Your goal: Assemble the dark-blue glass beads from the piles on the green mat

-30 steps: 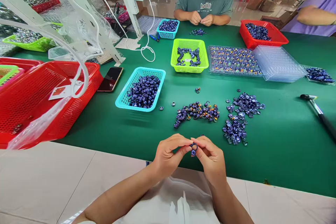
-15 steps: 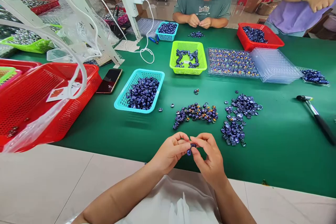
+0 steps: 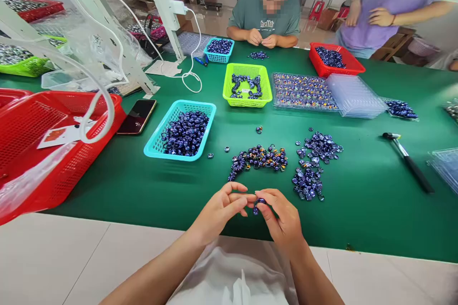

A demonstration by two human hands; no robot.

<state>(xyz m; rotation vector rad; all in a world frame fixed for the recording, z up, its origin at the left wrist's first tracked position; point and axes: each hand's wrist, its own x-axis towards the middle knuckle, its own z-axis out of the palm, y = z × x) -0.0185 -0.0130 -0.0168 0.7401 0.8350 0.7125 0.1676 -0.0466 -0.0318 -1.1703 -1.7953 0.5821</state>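
Between thumb and fingers, my right hand (image 3: 285,219) pinches a small shiny dark-blue ring-shaped piece (image 3: 256,209) with a rounded bead-like part at its lower end. My left hand (image 3: 217,210) is just left of it, thumb and fingers apart, fingertips close to the piece; whether they touch it I cannot tell. Beyond both hands lies a heap of dark-blue pieces with orange bits (image 3: 266,158). Right of that are piles of flat, round dark-blue pieces (image 3: 307,183). A light-blue basket (image 3: 149,148) full of shiny dark-blue pieces stands at the left.
A green basket (image 3: 266,78), clear trays (image 3: 354,97) and a red basket (image 3: 352,67) stand farther back. A hammer (image 3: 410,162) lies right, a phone (image 3: 138,116) left. A large red basket (image 3: 89,152) stands far left. Across the table a person (image 3: 265,14) handles small pieces.
My left fingers have come off the small piece and spread apart, leaving it in my right hand. The view has shifted. The person in purple has lowered an arm.
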